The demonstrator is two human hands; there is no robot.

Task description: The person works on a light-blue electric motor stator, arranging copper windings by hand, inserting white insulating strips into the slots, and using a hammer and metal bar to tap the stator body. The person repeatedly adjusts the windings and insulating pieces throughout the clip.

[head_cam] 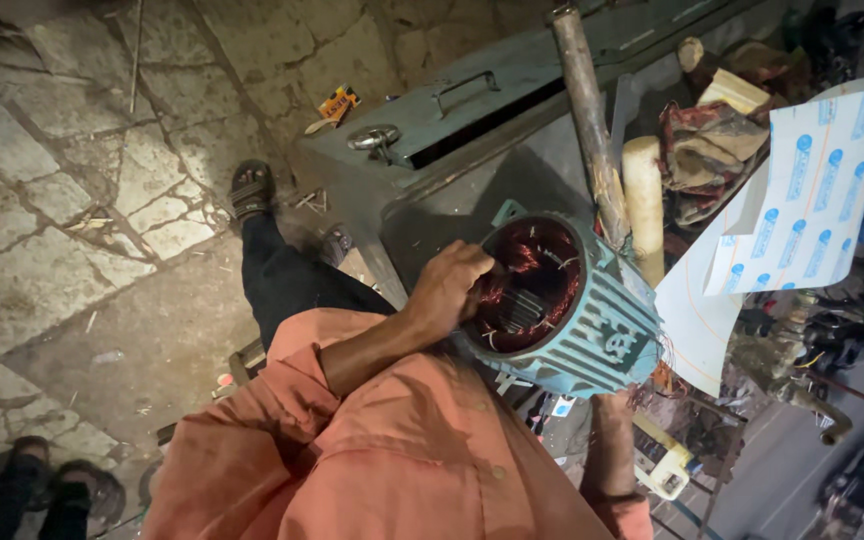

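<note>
Cracked stone floor at 9 o'clock, grey metal box at 12; teal motor stator sat centre, probably heavy, rigid, best gripped by finned casing; left hand fingers curled into copper windings, right hand fingers hidden, can't tell.

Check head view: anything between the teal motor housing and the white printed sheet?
Yes: a pale cylinder stands between the teal motor housing and the white printed sheet, in the head view.
</note>
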